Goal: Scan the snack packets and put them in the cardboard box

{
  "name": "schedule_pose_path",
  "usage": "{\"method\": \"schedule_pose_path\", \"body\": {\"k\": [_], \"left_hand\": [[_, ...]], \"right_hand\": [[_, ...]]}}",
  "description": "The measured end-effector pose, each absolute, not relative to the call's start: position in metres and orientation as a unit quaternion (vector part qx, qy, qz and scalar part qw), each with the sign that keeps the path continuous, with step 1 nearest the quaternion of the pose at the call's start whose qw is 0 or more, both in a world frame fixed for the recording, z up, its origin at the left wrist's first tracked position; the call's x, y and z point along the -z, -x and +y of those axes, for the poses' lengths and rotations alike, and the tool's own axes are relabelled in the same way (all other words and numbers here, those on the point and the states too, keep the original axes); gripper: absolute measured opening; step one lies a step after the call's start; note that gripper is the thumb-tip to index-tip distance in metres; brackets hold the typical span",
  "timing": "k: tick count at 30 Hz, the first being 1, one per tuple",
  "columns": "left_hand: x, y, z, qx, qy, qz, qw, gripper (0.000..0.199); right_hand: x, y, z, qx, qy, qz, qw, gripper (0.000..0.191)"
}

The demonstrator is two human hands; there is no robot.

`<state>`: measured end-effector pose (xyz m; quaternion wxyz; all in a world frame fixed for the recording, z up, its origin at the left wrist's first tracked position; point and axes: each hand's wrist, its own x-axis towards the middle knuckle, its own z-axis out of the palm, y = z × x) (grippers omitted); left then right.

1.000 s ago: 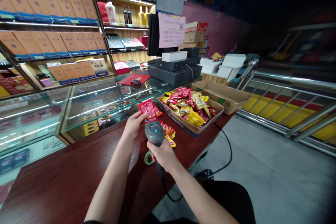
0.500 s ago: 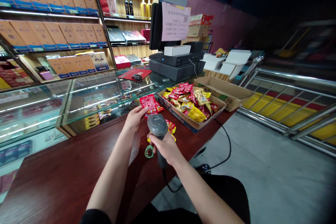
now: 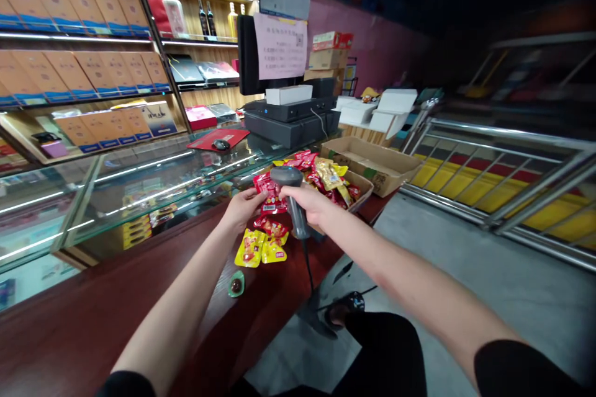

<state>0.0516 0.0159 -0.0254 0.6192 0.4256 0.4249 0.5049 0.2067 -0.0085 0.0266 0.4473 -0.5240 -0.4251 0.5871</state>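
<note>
My left hand (image 3: pixel 244 208) pinches the edge of a red snack packet (image 3: pixel 272 200), its barcode facing up. In my right hand (image 3: pixel 310 201) is a dark grey barcode scanner (image 3: pixel 298 217), fingers wrapped round the handle and its head just above the packet. Below them on the brown counter (image 3: pixel 186 298) lie yellow snack packets (image 3: pixel 250 249) and another red packet (image 3: pixel 270 227). A small green-wrapped item with a brown centre (image 3: pixel 236 284) sits nearer to me. Behind the scanner, a carton (image 3: pixel 361 201) holds many red, gold and yellow packets, partly hidden by my right hand.
An open cardboard box (image 3: pixel 395 164) stands behind the carton. Farther back are a monitor (image 3: pixel 246 56), a black cash drawer (image 3: pixel 291 127) and a mouse (image 3: pixel 221 144) on a red mat. A glass display case (image 3: pixel 153 167) runs left; metal railings (image 3: pixel 488 186) stand right. The scanner's cable hangs over the counter edge.
My right hand has moved the scanner forward, over the red packet in my left hand. The yellow packets on the counter are now uncovered. The whole view has shifted slightly.
</note>
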Motion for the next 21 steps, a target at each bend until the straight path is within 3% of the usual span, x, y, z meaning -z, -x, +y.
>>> {"method": "schedule_pose_path", "body": {"k": [9, 21], "left_hand": [[-0.058, -0.159, 0.075, -0.39, -0.469, 0.405, 0.681, 0.02], [-0.073, -0.225, 0.124, -0.37, -0.464, 0.422, 0.686, 0.023]], "right_hand": [[-0.078, -0.32, 0.048, -0.592, 0.561, -0.364, 0.45, 0.008], [-0.088, -0.375, 0.083, -0.573, 0.567, -0.373, 0.459, 0.01]]}}
